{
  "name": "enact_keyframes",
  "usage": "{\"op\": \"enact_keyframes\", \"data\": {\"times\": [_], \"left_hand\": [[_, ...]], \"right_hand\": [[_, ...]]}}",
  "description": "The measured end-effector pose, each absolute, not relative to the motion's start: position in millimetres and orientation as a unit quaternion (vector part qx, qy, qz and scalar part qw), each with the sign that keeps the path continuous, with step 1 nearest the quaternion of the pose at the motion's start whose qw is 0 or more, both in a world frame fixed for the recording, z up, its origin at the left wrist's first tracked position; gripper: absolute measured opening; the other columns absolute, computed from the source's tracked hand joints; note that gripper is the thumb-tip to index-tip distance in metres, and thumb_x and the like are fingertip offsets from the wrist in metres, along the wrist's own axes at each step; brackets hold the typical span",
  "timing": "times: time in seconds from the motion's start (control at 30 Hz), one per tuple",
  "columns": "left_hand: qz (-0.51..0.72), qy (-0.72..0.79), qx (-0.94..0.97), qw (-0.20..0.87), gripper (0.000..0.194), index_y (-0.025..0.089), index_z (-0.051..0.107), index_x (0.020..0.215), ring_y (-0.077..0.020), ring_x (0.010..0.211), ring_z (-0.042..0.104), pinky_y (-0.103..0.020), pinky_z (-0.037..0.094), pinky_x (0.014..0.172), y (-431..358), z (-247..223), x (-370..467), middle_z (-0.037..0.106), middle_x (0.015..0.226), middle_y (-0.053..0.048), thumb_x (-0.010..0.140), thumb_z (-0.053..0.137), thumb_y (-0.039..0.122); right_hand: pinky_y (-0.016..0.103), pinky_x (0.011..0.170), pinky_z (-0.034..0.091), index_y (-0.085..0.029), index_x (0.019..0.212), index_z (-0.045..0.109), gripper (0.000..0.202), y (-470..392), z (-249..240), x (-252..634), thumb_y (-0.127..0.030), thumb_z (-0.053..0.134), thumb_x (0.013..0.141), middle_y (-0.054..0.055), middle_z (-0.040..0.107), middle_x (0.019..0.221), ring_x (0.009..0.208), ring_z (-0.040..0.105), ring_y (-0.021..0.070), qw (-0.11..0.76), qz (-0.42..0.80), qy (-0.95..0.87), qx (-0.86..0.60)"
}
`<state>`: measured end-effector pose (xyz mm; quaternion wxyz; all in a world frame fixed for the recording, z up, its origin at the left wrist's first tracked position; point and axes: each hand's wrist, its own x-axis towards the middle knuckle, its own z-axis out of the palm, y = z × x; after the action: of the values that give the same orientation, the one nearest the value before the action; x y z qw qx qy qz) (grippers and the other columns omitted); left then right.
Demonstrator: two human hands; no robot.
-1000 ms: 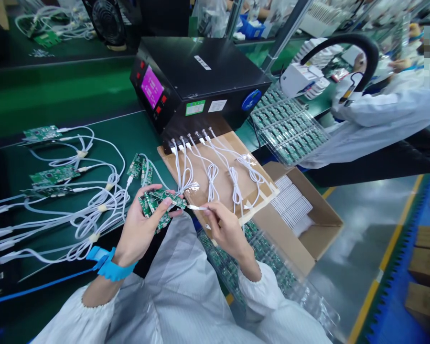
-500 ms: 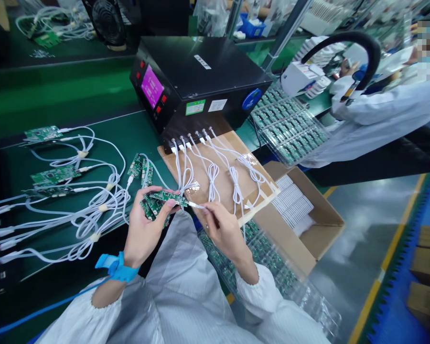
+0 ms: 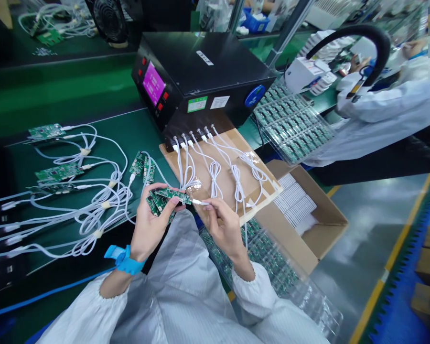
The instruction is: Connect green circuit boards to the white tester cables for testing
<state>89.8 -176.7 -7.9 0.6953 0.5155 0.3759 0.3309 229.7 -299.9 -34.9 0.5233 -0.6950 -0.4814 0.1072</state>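
Observation:
Several green circuit boards (image 3: 172, 194) are gripped in my left hand (image 3: 152, 227), the thumb pressing on the top one. A blue wrist strap (image 3: 126, 258) circles that wrist. Between thumb and fingers, my right hand (image 3: 224, 227) pinches the white plug of a cable (image 3: 199, 202). The plug's tip meets the right end of the top board; how deeply it sits I cannot tell. White cables (image 3: 215, 174) run from the front of a black test box (image 3: 208, 62) with a lit pink screen (image 3: 154, 84). Two cabled boards (image 3: 138, 163) lie just beyond my left hand.
Bundled white cables with boards (image 3: 59, 173) cover the left bench. A cardboard sheet (image 3: 200, 165) lies before the box. To the right are an open carton (image 3: 324, 224) with white parts, clear trays of boards (image 3: 294, 122) and a co-worker's sleeve (image 3: 390, 114). Another board tray (image 3: 268, 258) sits low beside my lap.
The view has shifted slightly, so everything appears a little moved. Both hands keep the same hold on the boards and the cable plug.

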Motion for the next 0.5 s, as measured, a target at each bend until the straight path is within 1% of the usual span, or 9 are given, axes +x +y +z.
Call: {"op": "enact_keyframes", "data": {"times": [0.13,0.23,0.3,0.4,0.5], "left_hand": [[0.333,0.376,0.517,0.694,0.044,0.027,0.054,0.117,-0.0264,0.105,0.074,-0.042,0.068,0.085,-176,-8,91,0.071,0.118,-0.006,0.086,0.082,0.041],[0.337,0.371,0.524,0.689,0.043,0.027,0.055,0.116,-0.0292,0.112,0.073,-0.041,0.067,0.084,-176,-4,91,0.071,0.12,-0.007,0.085,0.083,0.039],[0.332,0.364,0.535,0.686,0.04,0.027,0.056,0.115,-0.0295,0.116,0.072,-0.042,0.067,0.087,-176,1,92,0.071,0.121,-0.007,0.086,0.082,0.037],[0.33,0.359,0.57,0.661,0.035,0.026,0.058,0.114,-0.0279,0.114,0.072,-0.041,0.066,0.092,-176,8,93,0.072,0.121,-0.006,0.089,0.08,0.036],[0.329,0.363,0.596,0.636,0.038,0.026,0.061,0.118,-0.026,0.105,0.075,-0.039,0.064,0.091,-177,9,94,0.072,0.124,-0.007,0.088,0.081,0.037]], "right_hand": [[0.03,0.081,0.059,-0.021,0.113,0.067,0.02,-298,-38,229,-0.022,0.048,0.108,0.007,0.074,0.099,0.089,0.072,0.017,0.521,0.115,-0.473,-0.701],[0.029,0.079,0.06,-0.021,0.111,0.069,0.02,-297,-46,227,-0.025,0.049,0.108,0.007,0.073,0.095,0.087,0.072,0.0168,0.536,0.13,-0.462,-0.695],[0.027,0.073,0.059,-0.021,0.111,0.069,0.02,-297,-52,225,-0.029,0.051,0.108,0.006,0.073,0.094,0.082,0.071,0.0159,0.557,0.159,-0.436,-0.689],[0.024,0.058,0.055,-0.02,0.115,0.069,0.025,-298,-58,223,-0.037,0.053,0.108,0.007,0.073,0.095,0.068,0.067,0.0131,0.592,0.224,-0.377,-0.676],[0.023,0.052,0.052,-0.021,0.117,0.072,0.027,-298,-55,223,-0.042,0.059,0.105,0.008,0.071,0.101,0.061,0.062,0.0107,0.611,0.248,-0.351,-0.665]]}}
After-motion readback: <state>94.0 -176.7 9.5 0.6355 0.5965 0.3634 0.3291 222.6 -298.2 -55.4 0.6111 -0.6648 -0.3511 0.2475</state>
